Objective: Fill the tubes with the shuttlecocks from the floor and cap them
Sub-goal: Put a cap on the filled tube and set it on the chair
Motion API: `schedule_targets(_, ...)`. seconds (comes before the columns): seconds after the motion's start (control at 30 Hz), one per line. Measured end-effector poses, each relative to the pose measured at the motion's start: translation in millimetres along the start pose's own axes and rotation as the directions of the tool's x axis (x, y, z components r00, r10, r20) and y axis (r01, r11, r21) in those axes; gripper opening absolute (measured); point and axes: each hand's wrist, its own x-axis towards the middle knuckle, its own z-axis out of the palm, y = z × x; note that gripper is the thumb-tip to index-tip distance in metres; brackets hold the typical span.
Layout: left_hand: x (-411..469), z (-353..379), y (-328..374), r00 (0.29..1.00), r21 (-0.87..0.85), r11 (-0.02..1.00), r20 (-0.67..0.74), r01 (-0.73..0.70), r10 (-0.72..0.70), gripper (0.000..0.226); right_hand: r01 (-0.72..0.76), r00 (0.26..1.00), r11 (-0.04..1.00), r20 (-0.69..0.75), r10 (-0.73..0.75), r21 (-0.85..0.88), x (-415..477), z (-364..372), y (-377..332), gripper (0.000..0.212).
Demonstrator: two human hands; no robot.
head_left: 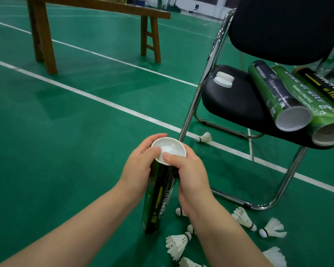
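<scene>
A black and green shuttlecock tube [156,201] stands upright on the green floor in front of me. A white cap [169,150] sits on its top end. My left hand [137,166] grips the tube's top from the left, thumb pressing on the cap. My right hand [189,174] grips it from the right, thumb on the cap's rim. Several white shuttlecocks [178,242] lie on the floor to the lower right, and one shuttlecock [204,137] lies near the chair leg.
A black folding chair [233,97] stands at right; on its seat lie three open tubes [280,97] and two white caps [224,79]. A wooden bench [44,35] stands at the back left. White court lines cross the floor.
</scene>
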Motion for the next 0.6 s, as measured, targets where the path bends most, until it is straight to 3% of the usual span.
schedule_targets(0.23,-6.9,3.9,1.3,1.000,0.060,0.998,-0.005,0.009,-0.008,0.032,-0.034,0.999,0.999,-0.026,0.033,-0.041,-8.7,-2.1,0.5,0.019)
schedule_targets(0.33,-10.5,6.2,1.9,1.000,0.078,0.997,0.008,0.003,-0.004,0.032,-0.069,0.996,0.996,-0.060,0.066,-0.060,-9.4,-3.0,2.0,0.024)
schedule_targets(0.47,-7.4,3.7,-1.2,0.999,0.108,0.994,-0.037,0.022,-0.018,0.047,-0.137,0.989,0.991,-0.062,0.137,0.007,-9.4,-0.9,-6.8,0.023)
schedule_targets(0.6,-11.5,10.9,-0.3,1.000,0.091,0.996,-0.006,0.024,-0.023,0.043,-0.137,0.984,0.989,-0.112,0.142,0.053,-11.3,-1.7,-11.9,0.025)
